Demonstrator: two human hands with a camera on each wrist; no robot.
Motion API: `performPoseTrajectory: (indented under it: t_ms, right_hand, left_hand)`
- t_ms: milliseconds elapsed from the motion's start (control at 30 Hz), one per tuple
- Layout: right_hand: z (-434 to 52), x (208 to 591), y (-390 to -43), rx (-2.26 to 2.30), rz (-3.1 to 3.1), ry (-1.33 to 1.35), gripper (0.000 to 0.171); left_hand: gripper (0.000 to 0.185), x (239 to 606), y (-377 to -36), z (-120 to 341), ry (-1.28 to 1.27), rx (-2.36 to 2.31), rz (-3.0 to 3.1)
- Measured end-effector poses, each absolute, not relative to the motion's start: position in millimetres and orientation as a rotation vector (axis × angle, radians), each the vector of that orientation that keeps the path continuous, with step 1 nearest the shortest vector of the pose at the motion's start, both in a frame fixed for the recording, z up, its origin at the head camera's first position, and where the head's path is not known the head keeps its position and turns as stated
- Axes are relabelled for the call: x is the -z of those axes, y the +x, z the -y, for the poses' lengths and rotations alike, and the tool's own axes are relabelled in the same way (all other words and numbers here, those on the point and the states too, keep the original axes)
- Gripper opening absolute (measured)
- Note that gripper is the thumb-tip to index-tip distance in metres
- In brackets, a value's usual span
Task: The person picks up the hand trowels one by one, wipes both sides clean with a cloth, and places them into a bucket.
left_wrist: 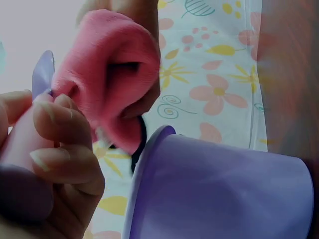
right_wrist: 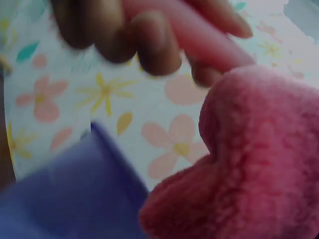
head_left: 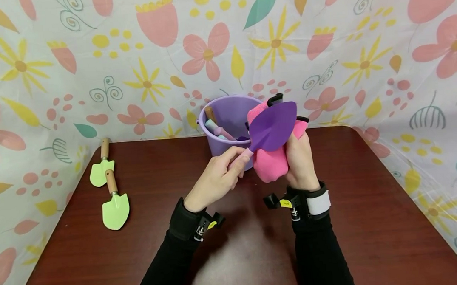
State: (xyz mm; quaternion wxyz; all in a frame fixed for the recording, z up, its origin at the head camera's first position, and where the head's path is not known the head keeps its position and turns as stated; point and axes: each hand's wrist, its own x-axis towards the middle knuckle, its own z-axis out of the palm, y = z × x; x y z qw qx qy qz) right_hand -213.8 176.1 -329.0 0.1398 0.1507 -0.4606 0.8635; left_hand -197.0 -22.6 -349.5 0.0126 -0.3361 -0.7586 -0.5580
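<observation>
My left hand (head_left: 214,177) holds a trowel by its pink handle, with the purple blade (head_left: 275,123) tilted upward. Bunched in my right hand (head_left: 302,162) is a fuzzy pink cloth (head_left: 269,168) with black trim, lying behind the blade and against its underside in the head view. The left wrist view shows fingers curled round the trowel handle (left_wrist: 25,129), beside the folded cloth (left_wrist: 107,59). Both hands are raised at the front right of a purple bucket (head_left: 242,116). In the right wrist view the cloth (right_wrist: 269,149) hides much of the trowel.
Inside the bucket stand several tools, among them a wooden handle (head_left: 210,114) and a pink and pale blue handle (head_left: 220,129). Two light green trowels, one nearer (head_left: 115,211) and one farther (head_left: 97,176), lie at the left of the brown table (head_left: 369,213). A flowered sheet (head_left: 215,15) hangs behind.
</observation>
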Motion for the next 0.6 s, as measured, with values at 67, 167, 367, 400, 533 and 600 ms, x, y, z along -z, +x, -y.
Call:
performPoseTrajectory:
  t_ms: [67,167,367,400,533,600]
  right_hand:
    - [-175.7,330.1,-211.6,-2.614,1.262,0.528,0.021]
    - [-176.5,332.0,-209.2,-2.75,1.188,0.593,0.02]
    - [-178.5,332.3,-208.7,-2.896,1.098,0.536,0.026]
    - [-178.5,332.1,-208.8,-2.903,1.09,0.526,0.026]
    - [-178.4,332.0,-210.0,-2.918,1.047,0.504,0.023]
    - [-178.7,331.8,-210.5,-2.912,1.037,0.499,0.022]
  left_hand:
    - [0.023,349.1,-196.4,22.1,-1.072,1.735,2.375]
    - [0.021,348.2,-196.2,21.4,-1.092,1.726,2.41]
    - [0.018,350.4,-199.2,24.7,-1.094,1.703,2.488]
    - [0.018,351.3,-200.0,25.7,-1.095,1.694,2.497]
    - [0.018,353.5,-203.6,29.5,-1.104,1.648,2.526]
    - [0.019,353.1,-205.3,31.1,-1.11,1.635,2.543]
